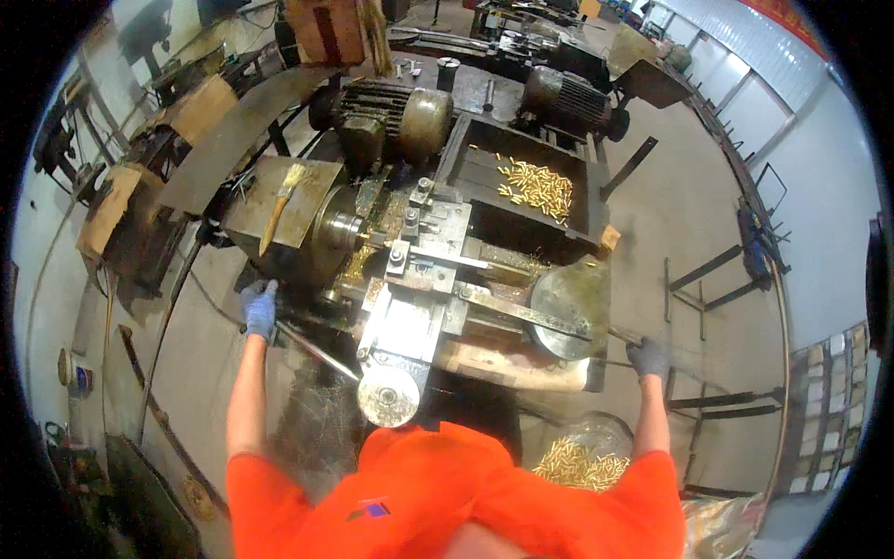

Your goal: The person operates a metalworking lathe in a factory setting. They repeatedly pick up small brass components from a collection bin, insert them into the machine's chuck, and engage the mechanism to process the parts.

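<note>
A small metal lathe stands in front of me. My left hand (259,310), in a blue glove, is closed at the upper end of a slanting metal lever (318,351); its fingers are partly hidden. This lever runs down toward a round metal disc (388,395) at the near end of the slide. At the right, my right hand (647,358), in a dark grey glove, is closed round a rod handle (622,334). Between my hands are the tool slide (406,321) and its clamped tool holders. The chuck (345,229) is left of them, with brass-coloured chips below.
A brush (279,210) lies on the headstock cover. Small brass-coloured parts (540,189) lie in a dark metal tray (456,168); more fill a round container (601,429) near my right arm. Motors (410,121) stand behind the lathe. Metal stands (712,270) are at right.
</note>
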A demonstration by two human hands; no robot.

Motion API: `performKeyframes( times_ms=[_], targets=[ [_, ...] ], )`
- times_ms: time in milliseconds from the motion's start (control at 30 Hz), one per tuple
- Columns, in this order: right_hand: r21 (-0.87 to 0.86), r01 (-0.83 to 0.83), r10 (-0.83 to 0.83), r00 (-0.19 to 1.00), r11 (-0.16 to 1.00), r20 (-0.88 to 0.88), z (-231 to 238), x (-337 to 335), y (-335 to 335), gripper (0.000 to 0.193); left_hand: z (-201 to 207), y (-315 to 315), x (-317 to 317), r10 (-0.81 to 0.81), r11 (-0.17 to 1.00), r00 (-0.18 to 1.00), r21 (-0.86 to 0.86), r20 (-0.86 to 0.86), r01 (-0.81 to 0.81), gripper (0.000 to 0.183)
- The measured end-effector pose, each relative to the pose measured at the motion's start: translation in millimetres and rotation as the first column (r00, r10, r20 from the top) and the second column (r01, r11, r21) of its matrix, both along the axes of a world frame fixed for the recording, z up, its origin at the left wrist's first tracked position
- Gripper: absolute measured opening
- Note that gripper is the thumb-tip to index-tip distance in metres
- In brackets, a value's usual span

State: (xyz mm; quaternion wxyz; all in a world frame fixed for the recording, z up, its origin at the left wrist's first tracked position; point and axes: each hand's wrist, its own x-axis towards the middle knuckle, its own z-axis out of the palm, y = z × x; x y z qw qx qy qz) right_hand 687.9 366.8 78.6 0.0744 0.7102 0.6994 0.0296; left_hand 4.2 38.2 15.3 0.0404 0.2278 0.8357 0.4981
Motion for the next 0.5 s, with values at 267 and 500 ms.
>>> performKeyframes(
  times_ms=[267,500],
  targets=[
    [0.079,0.160,-0.133,0.952,0.984,-0.275,-59.4,173.7,-115.7,0.044,-38.2,-8.0,-23.6,0.141,0.981,0.990,0.127,0.026,-0.144,0.017],
    [0.250,0.346,-0.308,0.934,0.904,-0.181,-98.0,235.4,-198.0,0.041,-16.5,-7.1,-16.5,0.175,0.980,0.984,0.107,-0.029,-0.171,0.015]
  ],
)
